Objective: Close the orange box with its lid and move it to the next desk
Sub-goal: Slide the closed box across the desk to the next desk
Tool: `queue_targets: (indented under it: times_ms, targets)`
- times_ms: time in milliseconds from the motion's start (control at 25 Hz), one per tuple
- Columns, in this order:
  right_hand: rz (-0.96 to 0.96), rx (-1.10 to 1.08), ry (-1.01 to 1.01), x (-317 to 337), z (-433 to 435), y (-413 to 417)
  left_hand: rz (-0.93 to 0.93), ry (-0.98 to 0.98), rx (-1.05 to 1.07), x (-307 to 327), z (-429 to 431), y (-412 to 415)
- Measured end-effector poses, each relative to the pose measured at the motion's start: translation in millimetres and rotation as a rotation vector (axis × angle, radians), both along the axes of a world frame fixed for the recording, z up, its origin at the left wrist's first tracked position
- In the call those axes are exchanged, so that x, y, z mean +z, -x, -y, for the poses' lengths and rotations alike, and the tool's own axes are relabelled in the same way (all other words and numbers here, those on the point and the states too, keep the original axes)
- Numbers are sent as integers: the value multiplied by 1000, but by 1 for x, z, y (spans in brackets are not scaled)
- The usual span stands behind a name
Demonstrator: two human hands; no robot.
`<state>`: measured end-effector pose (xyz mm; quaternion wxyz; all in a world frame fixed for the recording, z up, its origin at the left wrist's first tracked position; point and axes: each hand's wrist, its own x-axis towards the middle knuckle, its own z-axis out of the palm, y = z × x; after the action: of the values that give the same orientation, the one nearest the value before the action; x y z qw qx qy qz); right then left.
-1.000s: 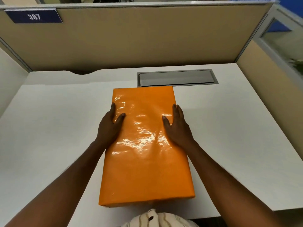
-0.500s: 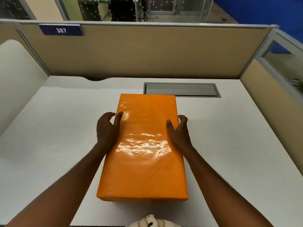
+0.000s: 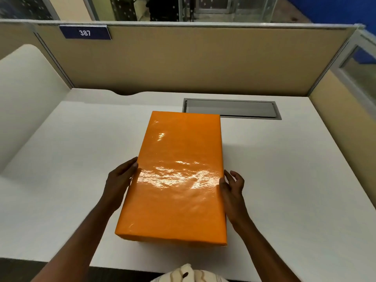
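The orange box (image 3: 179, 176) lies on the white desk (image 3: 284, 180) with its glossy lid on top, long side running away from me. My left hand (image 3: 120, 180) presses against the box's left side, fingers curled along the edge. My right hand (image 3: 232, 187) holds the right side, thumb at the lid's edge and fingers bent behind. The lower sides of the box are hidden under the lid and my hands.
A grey cable hatch (image 3: 232, 108) is set into the desk behind the box. Tan partition walls (image 3: 183, 62) close the back and right; a blue sign (image 3: 85, 33) reads 387. A white divider (image 3: 26, 94) stands at the left.
Both hands slid off the top of the lid to the box's left and right sides and drew nearer to me. The view tilted up, showing more beyond the partition.
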<state>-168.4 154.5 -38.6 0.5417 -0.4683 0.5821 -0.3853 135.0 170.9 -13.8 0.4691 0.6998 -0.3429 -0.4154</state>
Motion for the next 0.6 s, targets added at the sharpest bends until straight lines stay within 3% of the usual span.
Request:
queue_targets:
  times_ms: [160,360,600]
  targets:
    - [108,30,-89,-4,-12,-5,-120,-86,-90,1,-19,7]
    - [88,15,-61,-6,-12,-7,20,-78,-141,2,-21,13]
    - [63,5,-64,-6,-17,-2,28,0,109,0,-30,15]
